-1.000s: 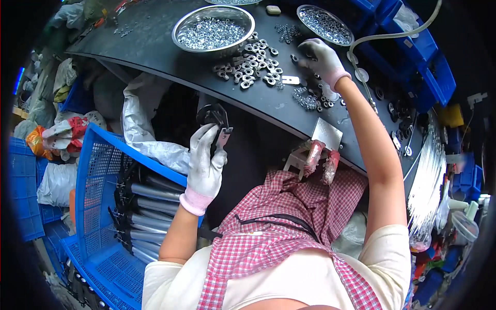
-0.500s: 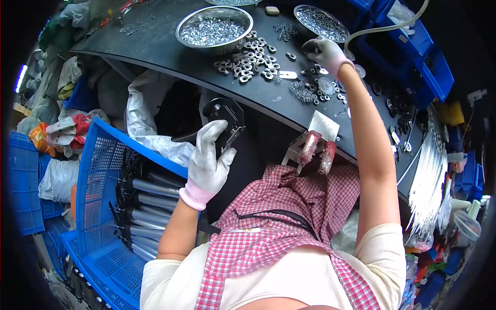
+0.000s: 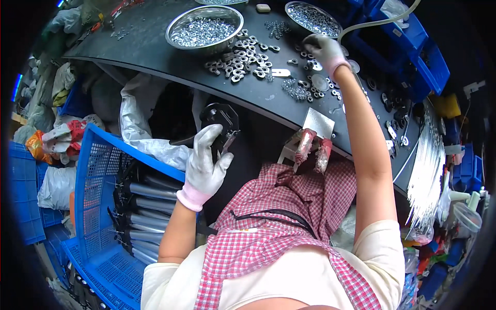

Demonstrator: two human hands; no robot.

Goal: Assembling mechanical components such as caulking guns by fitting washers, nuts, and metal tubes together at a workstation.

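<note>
My left hand [image 3: 204, 168], in a white glove with a pink cuff, grips a black mechanism [image 3: 219, 120] with a round disc, a flat plate and a small metal edge. It is held off the table's near edge, above the gap by my lap. My gloved right hand [image 3: 325, 50] is over the tabletop, just in front of a steel bowl [image 3: 312, 20] of small metal parts. Its fingers are curled together, and anything between them is hidden. Near it lie loose rings, a coiled pile of small springs [image 3: 295, 90] and a clear round disc [image 3: 320, 82].
Another steel bowl [image 3: 205, 44] of nuts stands left of scattered metal fittings [image 3: 240, 61]. A small metal stand with red-wrapped legs [image 3: 313, 142] juts from the table's front edge. A blue crate [image 3: 95, 170] holds silver tubes at left. Thin rods [image 3: 424, 170] lie at right, below blue bins [image 3: 434, 72].
The view has shifted slightly, moving the table contents left and up. My right hand has moved a little right relative to the bowl. My left hand keeps the black mechanism.
</note>
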